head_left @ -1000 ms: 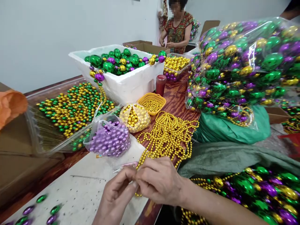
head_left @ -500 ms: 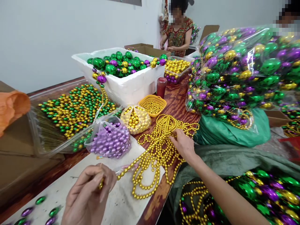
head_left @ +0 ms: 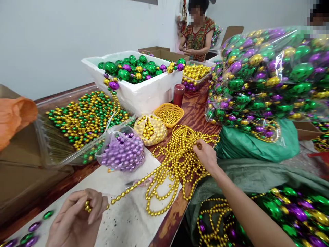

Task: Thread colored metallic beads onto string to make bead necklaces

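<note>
My left hand (head_left: 77, 216) is closed round the end of a gold bead strand (head_left: 131, 188), with a few gold beads showing between its fingers. The strand stretches from there to a heap of gold bead chains (head_left: 174, 161) on the table. Over the right side of that heap, my right hand (head_left: 205, 154) has its fingers pinched together at the beads; what lies between the fingertips is too small to make out. Scissors (head_left: 140, 182) lie partly under the strand on a white sheet (head_left: 120, 219). Loose green and purple beads (head_left: 34, 226) rest near my left hand.
Behind stand a white foam box (head_left: 151, 92) of beads, a clear bin (head_left: 59, 154), a purple bead bag (head_left: 122, 152), a gold bead bag (head_left: 150, 132) and a yellow basket (head_left: 169, 113). Bagged beads (head_left: 267, 75) rise at right. A co-worker (head_left: 197, 37) stands at the back.
My left hand has moved left and down, drawing the gold strand out further from the heap. My right hand has shifted slightly right over the chains.
</note>
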A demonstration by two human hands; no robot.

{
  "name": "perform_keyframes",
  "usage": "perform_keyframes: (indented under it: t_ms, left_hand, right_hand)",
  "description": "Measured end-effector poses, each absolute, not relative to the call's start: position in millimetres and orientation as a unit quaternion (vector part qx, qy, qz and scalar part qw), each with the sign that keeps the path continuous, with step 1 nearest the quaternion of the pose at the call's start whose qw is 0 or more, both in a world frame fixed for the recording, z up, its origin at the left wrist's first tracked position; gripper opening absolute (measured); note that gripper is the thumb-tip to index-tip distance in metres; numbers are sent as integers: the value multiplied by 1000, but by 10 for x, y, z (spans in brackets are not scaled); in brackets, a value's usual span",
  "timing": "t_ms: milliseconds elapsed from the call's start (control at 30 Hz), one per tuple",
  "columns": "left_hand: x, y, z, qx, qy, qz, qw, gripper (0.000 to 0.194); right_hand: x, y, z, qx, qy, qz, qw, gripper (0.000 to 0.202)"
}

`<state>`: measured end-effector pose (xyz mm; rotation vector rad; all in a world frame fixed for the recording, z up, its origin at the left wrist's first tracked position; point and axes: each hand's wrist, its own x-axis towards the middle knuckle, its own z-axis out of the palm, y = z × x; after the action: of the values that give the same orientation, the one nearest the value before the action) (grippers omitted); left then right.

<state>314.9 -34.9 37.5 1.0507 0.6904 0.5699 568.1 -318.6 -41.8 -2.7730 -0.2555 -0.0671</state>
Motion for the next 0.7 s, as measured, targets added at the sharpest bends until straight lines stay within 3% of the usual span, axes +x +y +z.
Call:
perform_keyframes:
  t_ms: [200, 367, 567, 700]
  left_hand:
    - [3145, -376, 272, 453, 305, 245, 801, 8]
    - [3176, -433, 276, 455, 301, 211, 811, 8]
    - [3322, -586, 339, 481, 303, 195, 799, 11]
    - [3474, -739, 342, 529, 291, 155, 782, 14]
  right_hand:
    - [5686, -3226, -405, -972, -102, -2, 211, 20]
    - [5539, -3118, -275, -962, -148, -55, 223, 26]
    - [5297, -2946, -234, -951, -258, 2, 173, 20]
    - [5269, -2808, -275, -966, -217, 6, 141, 24]
